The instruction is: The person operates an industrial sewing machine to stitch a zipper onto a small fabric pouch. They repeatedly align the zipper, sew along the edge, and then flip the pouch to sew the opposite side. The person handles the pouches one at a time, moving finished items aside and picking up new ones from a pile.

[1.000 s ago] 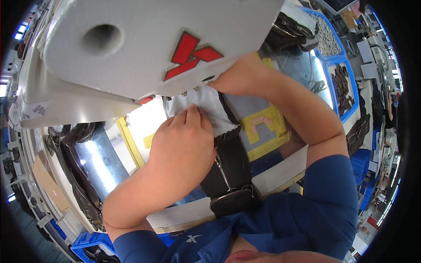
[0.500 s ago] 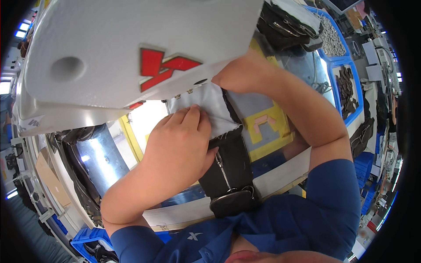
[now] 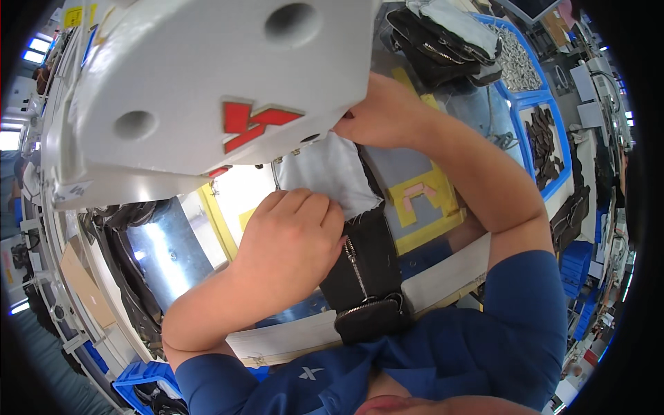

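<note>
A black fabric piece (image 3: 369,263) with silver zips and a light grey lining (image 3: 325,173) lies under the white sewing machine head (image 3: 187,90). Its near end, a zipped pouch (image 3: 371,319), hangs over the table's front edge against my shirt. My left hand (image 3: 294,238) is closed on the piece's left edge, fingers curled and thumb beside the zip. At the lining's far right corner, my right hand (image 3: 377,114) is closed in a pinch on the fabric; the machine head partly hides its fingertips. The needle area is mostly out of sight.
Yellow tape (image 3: 429,207) marks the table right of the fabric. Black zippered pieces (image 3: 443,45) are piled at the far right, beside blue trays holding small metal parts (image 3: 517,59) and dark strips (image 3: 543,145). More black pieces (image 3: 124,256) lie at left; a blue crate (image 3: 142,380) stands lower left.
My left hand has drawn back toward me, its fingers going from stretched across the grey lining to curled at the edge. The right hand stays at the far corner. The view has shifted slightly.
</note>
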The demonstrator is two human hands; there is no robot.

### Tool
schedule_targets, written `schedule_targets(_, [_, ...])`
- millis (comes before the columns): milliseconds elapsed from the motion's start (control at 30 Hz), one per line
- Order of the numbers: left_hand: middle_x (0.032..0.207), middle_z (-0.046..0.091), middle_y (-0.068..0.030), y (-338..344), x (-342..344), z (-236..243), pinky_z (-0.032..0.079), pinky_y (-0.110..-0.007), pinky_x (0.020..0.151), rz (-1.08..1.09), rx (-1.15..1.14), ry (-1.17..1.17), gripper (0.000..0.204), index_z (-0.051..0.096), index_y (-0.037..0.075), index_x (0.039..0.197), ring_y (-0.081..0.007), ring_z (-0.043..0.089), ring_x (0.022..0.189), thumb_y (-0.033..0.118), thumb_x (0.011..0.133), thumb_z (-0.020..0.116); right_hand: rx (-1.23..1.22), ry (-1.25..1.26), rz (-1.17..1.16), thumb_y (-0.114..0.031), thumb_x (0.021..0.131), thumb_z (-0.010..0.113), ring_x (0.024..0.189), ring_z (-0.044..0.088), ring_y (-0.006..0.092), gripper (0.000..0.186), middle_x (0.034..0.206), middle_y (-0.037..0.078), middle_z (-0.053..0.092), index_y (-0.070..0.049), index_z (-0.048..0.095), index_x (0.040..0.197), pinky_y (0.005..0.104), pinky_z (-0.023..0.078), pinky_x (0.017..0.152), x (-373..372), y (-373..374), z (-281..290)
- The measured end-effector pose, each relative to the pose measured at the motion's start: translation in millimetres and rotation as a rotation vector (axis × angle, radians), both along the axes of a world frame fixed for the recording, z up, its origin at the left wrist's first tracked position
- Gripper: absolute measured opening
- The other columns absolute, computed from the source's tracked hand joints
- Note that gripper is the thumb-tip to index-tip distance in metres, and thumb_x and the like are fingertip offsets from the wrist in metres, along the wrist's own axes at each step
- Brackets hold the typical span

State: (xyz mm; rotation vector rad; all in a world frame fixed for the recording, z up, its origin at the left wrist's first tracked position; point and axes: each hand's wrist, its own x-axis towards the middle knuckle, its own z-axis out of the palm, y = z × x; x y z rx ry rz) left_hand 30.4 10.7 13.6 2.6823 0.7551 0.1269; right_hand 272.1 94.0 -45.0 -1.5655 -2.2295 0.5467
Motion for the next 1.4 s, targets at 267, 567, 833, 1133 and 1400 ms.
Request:
schedule_targets(267, [0.109, 0.066, -0.0106, 4, -7, 12, 0.052, -0.045, 0.092, 0.104, 0.122, 0.094, 0.047, 0.069, 0.007, 0.107, -0.0327, 0.065, 0.106, 0.012, 0.065, 0.089, -0.052, -0.019, 0.002, -0.028, 0.08, 0.068, 0.085, 0.074, 0.0393, 0.024, 0.084, 0.016, 0.076, -0.006, 0.077, 0.084, 0.0502, 0.058, 0.077, 2, -10, 12])
schedule_targets(567, [0.104, 0.067, -0.0152, 22, -7, -29, 0.058, -0.045, 0.077, 0.115, 0.053, -0.183, 0.028, 0.07, 0.004, 0.106, -0.0376, 0.071, 0.091, 0.0, 0.079, 0.079, -0.175, 0.121, 0.016, -0.011, 0.089, 0.062, 0.106, 0.071, 0.0362, 0.043, 0.111, 0.017, 0.073, -0.012, 0.071, 0.131, 0.0478, 0.057, 0.092, 46, -49, 26])
schedule_targets(833, [0.101, 0.073, -0.0148, -8, -13, -1, 0.058, -0.038, 0.078, 0.173, -0.032, -0.866, 0.009, 0.07, 0.001, 0.105, -0.031, 0.071, 0.086, 0.008, 0.099, 0.073, 0.106, 0.431, 0.095, -0.003, 0.093, 0.078, 0.115, 0.068, 0.0284, 0.043, 0.134, 0.015, 0.066, -0.012, 0.068, 0.134, 0.0392, 0.054, 0.098, 38, -122, 52])
schedule_targets(1133, [0.099, 0.059, -0.0007, -9, -6, -16, 0.044, -0.023, 0.081, 0.303, -0.471, -1.085, 0.02, 0.063, 0.001, 0.121, -0.0072, 0.052, 0.085, -0.001, 0.101, 0.062, 0.343, 0.624, -0.346, -0.023, 0.104, 0.071, 0.076, 0.054, 0.0136, 0.024, 0.08, 0.005, 0.058, -0.002, 0.06, 0.101, 0.0356, 0.047, 0.07, 57, -200, 145])
schedule_targets(1400, [0.098, 0.059, 0.0003, -13, 6, -45, 0.042, -0.022, 0.07, 0.359, -0.59, -0.739, 0.018, 0.062, 0.002, 0.118, -0.0055, 0.047, 0.076, 0.003, 0.101, 0.068, 0.908, 0.795, -0.419, -0.017, 0.11, 0.061, 0.094, 0.069, 0.0129, 0.019, 0.105, 0.006, 0.074, -0.001, 0.067, 0.118, 0.0279, 0.055, 0.087, 145, -306, 289])
